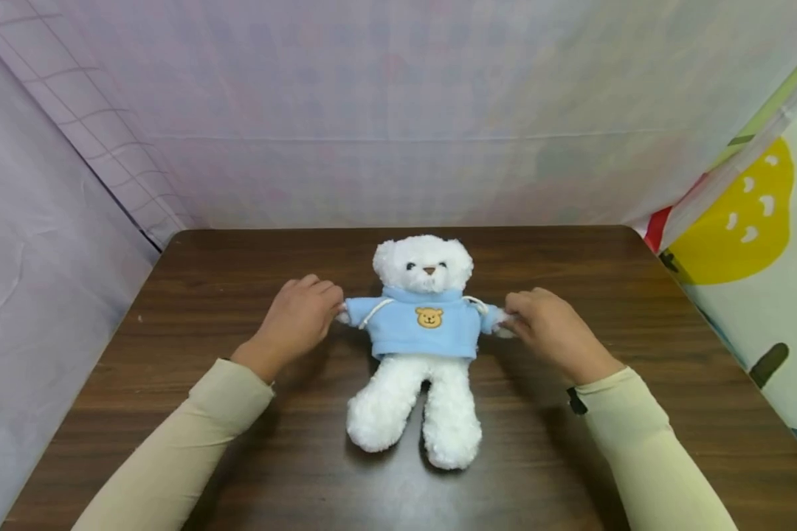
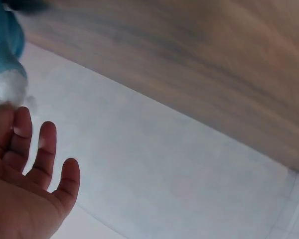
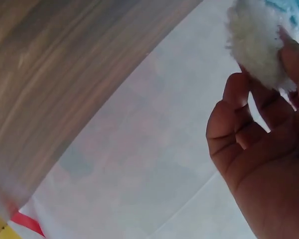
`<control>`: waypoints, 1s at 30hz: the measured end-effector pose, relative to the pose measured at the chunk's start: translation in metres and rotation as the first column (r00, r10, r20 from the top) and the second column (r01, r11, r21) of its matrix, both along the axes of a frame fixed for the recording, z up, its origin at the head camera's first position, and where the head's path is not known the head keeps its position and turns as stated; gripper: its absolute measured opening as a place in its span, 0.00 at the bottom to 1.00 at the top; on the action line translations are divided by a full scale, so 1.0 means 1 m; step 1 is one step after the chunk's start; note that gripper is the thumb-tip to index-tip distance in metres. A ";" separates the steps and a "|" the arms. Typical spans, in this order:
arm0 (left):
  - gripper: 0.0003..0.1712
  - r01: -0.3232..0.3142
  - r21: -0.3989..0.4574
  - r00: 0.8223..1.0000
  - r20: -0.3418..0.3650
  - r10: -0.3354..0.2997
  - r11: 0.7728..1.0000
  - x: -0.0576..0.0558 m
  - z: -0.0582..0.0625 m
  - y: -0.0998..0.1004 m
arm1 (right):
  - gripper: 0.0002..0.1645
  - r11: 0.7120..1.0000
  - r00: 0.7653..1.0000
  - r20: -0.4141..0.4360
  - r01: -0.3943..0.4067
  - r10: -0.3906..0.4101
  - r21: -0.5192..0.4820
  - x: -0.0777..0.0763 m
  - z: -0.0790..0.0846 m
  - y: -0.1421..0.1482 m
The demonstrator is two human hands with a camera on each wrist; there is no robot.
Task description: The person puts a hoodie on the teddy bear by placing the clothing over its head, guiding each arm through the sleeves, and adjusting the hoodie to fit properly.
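Note:
A white plush teddy bear (image 1: 448,391) lies face up on the brown wooden table (image 1: 239,472), its head toward the far edge. It wears a light blue hoodie (image 1: 398,335) with white drawstrings and a tan bear-face patch (image 1: 429,318). My left hand (image 1: 302,313) pinches the paw at the end of the sleeve on the left. On the opposite side my right hand (image 1: 551,328) pinches the other paw. Both bear arms stretch out sideways. In the right wrist view, thumb and fingers close on the fluffy white paw (image 3: 254,45); in the left wrist view, the other paw (image 2: 10,87) meets my fingertips.
A pale patterned curtain (image 1: 398,133) hangs behind the table's far edge. White cloth (image 1: 26,295) covers the left side. To the right, a white sheet carries a yellow print (image 1: 737,228) and a red strip (image 1: 656,225).

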State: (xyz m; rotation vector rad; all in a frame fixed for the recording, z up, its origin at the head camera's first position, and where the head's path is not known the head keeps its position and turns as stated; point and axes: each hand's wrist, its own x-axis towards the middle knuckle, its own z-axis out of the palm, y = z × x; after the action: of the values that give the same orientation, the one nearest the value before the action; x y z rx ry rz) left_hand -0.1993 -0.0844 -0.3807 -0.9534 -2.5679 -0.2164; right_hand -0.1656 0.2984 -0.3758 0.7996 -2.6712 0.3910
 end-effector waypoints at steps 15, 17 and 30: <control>0.07 0.188 0.114 0.950 0.231 -0.210 0.976 -0.001 0.005 -0.004 | 0.15 0.999 0.999 -0.041 -0.033 0.032 -0.014 -0.003 -0.002 0.000; 0.07 0.171 0.117 0.954 0.228 -0.195 0.978 0.001 0.005 -0.004 | 0.12 1.000 1.000 -0.008 -0.024 0.024 -0.013 -0.001 -0.001 0.001; 0.35 -0.148 0.123 0.946 0.307 0.104 0.981 0.012 0.006 -0.022 | 0.35 0.959 0.940 0.189 0.279 -0.284 0.055 0.009 0.008 0.026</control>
State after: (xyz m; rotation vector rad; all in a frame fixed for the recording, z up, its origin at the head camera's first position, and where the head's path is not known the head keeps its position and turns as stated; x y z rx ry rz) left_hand -0.1877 -0.1068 -0.3750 -0.7469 -2.8281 -0.5415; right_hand -0.1569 0.3245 -0.3679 0.3907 -2.9233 0.3773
